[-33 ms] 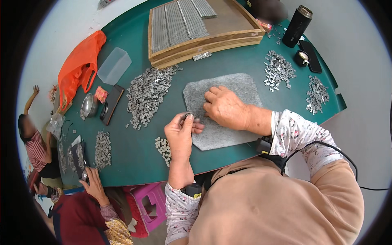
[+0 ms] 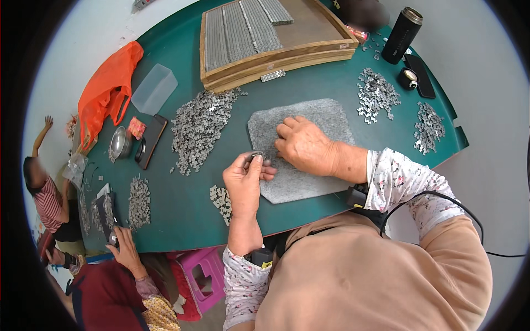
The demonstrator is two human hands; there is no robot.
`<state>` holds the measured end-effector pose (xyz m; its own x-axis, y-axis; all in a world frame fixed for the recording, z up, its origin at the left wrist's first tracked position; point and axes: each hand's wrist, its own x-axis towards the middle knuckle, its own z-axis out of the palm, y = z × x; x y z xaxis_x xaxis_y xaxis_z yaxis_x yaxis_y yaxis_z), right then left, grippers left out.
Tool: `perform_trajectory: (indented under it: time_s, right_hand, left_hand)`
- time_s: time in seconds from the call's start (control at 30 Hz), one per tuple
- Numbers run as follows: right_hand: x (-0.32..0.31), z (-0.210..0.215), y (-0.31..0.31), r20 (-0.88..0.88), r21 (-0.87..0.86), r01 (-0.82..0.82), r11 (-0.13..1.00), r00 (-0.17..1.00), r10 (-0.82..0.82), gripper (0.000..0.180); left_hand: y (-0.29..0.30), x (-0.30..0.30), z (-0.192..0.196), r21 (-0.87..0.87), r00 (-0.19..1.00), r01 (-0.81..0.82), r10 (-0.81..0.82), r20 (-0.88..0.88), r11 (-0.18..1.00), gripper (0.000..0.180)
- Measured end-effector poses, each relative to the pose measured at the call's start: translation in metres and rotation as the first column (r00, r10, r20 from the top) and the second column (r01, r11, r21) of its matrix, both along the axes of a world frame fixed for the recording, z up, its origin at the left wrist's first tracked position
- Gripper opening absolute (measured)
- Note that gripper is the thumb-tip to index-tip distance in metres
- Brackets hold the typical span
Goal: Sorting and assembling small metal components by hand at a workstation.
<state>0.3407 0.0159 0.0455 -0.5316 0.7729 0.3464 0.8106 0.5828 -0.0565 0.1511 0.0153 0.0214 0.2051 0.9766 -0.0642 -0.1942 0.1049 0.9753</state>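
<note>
My left hand (image 2: 245, 182) is closed at the left edge of a grey felt mat (image 2: 309, 176). Between its thumb and fingers it pinches a small dark metal piece (image 2: 257, 155), its exact kind too small to make out. Over the middle of the mat, my right hand (image 2: 303, 140) is closed, palm down with fingers curled; whatever its fingertips hold is hidden beneath them. A large heap of small silver metal pieces (image 2: 201, 129) lies left of the mat. Several paler pieces (image 2: 221, 204) rest just left of my left wrist.
Beyond the mat stands a wooden tray (image 2: 281, 60) with rows of grey pieces. More heaps (image 2: 377, 95) lie right, near a black flask (image 2: 403, 36) and a phone (image 2: 420, 77). Leftward are a clear plastic box (image 2: 154, 88), metal bowl (image 2: 120, 142), orange bag (image 2: 110, 83) and a co-worker's hand (image 2: 128, 251).
</note>
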Motion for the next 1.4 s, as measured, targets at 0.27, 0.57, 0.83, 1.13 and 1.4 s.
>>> perform_trajectory:
  time_s: [0.27,0.57,0.83,1.13,1.4]
  right_hand:
    - [-0.001,-0.004,0.008,-0.352,0.06,0.008,0.998,0.936,0.013,0.012]
    - [-0.005,-0.002,-0.001,-0.699,-0.259,-0.135,0.956,0.709,-0.09,0.014]
    - [-0.004,-0.004,-0.004,-0.679,-0.212,-0.122,0.97,0.732,-0.056,0.013]
    - [0.001,-0.002,-0.007,-0.708,-0.196,-0.115,0.974,0.703,-0.059,0.014]
    - [0.004,0.0,-0.01,-0.692,-0.188,-0.103,0.977,0.719,-0.057,0.013]
  left_hand:
    - [-0.003,0.005,0.0,0.092,0.994,0.056,-0.047,-0.099,0.994,0.013]
    - [-0.004,0.007,0.001,0.152,0.995,0.09,-0.08,-0.067,0.984,0.011]
    - [-0.005,0.007,0.001,0.185,0.991,0.119,-0.104,-0.086,0.975,0.012]
    - [-0.006,0.009,0.003,0.344,0.985,0.087,-0.03,-0.168,0.935,0.01]
    - [-0.005,0.008,0.001,0.36,0.986,0.101,-0.043,-0.164,0.927,0.01]
